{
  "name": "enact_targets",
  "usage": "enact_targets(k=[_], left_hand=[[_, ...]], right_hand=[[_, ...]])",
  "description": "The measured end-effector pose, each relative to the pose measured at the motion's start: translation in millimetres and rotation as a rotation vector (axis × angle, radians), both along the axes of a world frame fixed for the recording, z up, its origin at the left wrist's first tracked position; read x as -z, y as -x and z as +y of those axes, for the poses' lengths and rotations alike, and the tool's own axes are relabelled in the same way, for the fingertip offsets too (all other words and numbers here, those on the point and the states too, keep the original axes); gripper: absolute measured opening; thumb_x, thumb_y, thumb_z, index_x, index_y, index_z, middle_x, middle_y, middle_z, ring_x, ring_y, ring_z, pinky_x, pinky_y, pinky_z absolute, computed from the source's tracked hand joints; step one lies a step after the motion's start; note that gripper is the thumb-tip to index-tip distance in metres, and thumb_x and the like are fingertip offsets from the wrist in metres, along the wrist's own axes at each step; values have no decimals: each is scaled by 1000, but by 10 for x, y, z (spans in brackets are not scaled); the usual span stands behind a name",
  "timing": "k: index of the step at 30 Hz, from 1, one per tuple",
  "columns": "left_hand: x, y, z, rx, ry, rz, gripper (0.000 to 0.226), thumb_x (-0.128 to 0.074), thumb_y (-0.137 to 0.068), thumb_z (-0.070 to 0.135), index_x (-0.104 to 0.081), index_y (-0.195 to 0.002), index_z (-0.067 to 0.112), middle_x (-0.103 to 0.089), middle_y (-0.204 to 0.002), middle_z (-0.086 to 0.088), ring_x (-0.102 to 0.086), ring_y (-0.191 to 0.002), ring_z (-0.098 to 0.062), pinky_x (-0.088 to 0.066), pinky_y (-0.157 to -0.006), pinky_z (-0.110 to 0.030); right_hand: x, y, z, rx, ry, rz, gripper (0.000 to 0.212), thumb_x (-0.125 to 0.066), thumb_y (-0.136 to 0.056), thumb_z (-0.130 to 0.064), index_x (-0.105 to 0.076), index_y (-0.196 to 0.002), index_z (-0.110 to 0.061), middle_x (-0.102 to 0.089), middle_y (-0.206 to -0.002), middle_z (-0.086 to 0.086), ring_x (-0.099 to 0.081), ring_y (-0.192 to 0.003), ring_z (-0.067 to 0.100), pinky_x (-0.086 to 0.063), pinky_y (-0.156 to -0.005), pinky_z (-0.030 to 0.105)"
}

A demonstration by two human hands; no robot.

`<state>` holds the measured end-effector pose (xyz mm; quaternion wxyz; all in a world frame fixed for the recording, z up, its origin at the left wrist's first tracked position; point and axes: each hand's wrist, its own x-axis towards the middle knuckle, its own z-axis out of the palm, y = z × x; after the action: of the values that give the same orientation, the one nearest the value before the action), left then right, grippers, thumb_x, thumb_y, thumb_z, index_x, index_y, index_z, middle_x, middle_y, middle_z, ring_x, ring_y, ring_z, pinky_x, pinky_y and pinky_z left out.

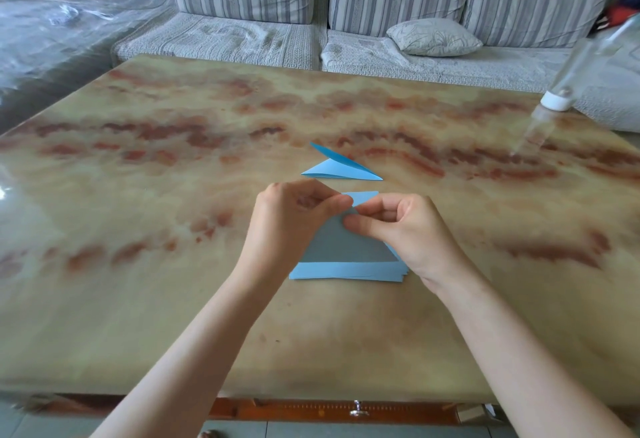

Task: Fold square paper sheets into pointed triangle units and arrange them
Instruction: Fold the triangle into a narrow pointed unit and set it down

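A stack of blue square sheets point(346, 271) lies near the middle of the marble table point(173, 195). Above it I hold one blue sheet point(346, 243), raised and tilted, its shaded side toward me. My left hand point(294, 215) pinches its top edge between thumb and fingers. My right hand point(405, 226) pinches the same top area from the right, thumb lying across the paper. A corner of the sheet pokes up behind my fingers. Beyond my hands a folded blue pointed triangle unit point(341, 169) rests on the table, one flap lifted.
A clear plastic bottle with a white cap point(557, 101) leans in at the table's far right. A grey striped sofa point(311, 21) with a small cushion point(433, 37) runs along the far side. The table's near edge has a wooden rail point(346, 410).
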<state>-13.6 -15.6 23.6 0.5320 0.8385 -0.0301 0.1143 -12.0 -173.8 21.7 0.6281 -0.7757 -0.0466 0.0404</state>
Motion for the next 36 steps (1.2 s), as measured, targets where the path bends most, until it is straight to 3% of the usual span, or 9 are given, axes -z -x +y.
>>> enact_targets(k=[5, 13, 18, 22, 26, 30, 36], left_hand=[[3, 9, 124, 125, 46, 178, 9, -78, -73, 38, -74, -70, 32, -70, -70, 2, -51, -61, -4, -37, -60, -17], [-24, 45, 168, 92, 1, 106, 14, -81, -72, 19, -72, -68, 29, -64, -61, 7, -48, -53, 3, -35, -52, -8], [-49, 57, 154, 102, -25, 80, 12, -79, -75, 20, -73, -70, 30, -64, -62, 10, -48, -55, 4, -35, -53, -7], [-51, 78, 112, 126, -4, 91, 7, -77, -77, 21, -75, -72, 26, -65, -61, 11, -48, -54, 4, -34, -53, -7], [-33, 74, 117, 123, 32, 122, 5, -78, -76, 22, -75, -74, 25, -62, -55, 15, -51, -52, 5, -35, -54, -5], [-24, 56, 171, 137, 56, 185, 4, -79, -76, 19, -75, -76, 21, -69, -60, 6, -63, -56, -2, -44, -59, -6], [27, 36, 313, 87, 47, 200, 10, -78, -75, 14, -74, -69, 20, -66, -55, 6, -61, -52, -2, -46, -58, -8]], right_hand=[[-15, -14, -80, 68, -1, 24, 14, -82, -69, -16, -70, -75, -17, -73, -73, -1, -66, -71, 10, -49, -77, 24], [-1, -15, -91, 98, -8, 25, 13, -82, -69, -17, -70, -75, -18, -73, -74, -1, -67, -71, 8, -48, -79, 23], [-60, 12, -66, 22, -37, -8, 33, -77, -62, -38, -74, -88, -18, -73, -88, -2, -63, -79, 5, -45, -76, 14], [-41, -5, -14, 56, -79, -27, 11, -77, -74, -25, -73, -77, -16, -69, -75, -3, -59, -72, 5, -42, -69, 11], [-67, -50, -57, 117, -195, 69, 8, -80, -70, -21, -74, -70, -17, -69, -72, 0, -60, -71, 13, -43, -72, 24], [-105, -85, -146, 159, -200, 85, 33, -80, -52, -35, -75, -76, -13, -69, -80, 8, -58, -75, 19, -41, -76, 32], [-100, -136, -275, 267, -175, 25, 18, -79, -62, -36, -73, -68, -21, -69, -77, 2, -58, -72, 16, -41, -70, 29]])
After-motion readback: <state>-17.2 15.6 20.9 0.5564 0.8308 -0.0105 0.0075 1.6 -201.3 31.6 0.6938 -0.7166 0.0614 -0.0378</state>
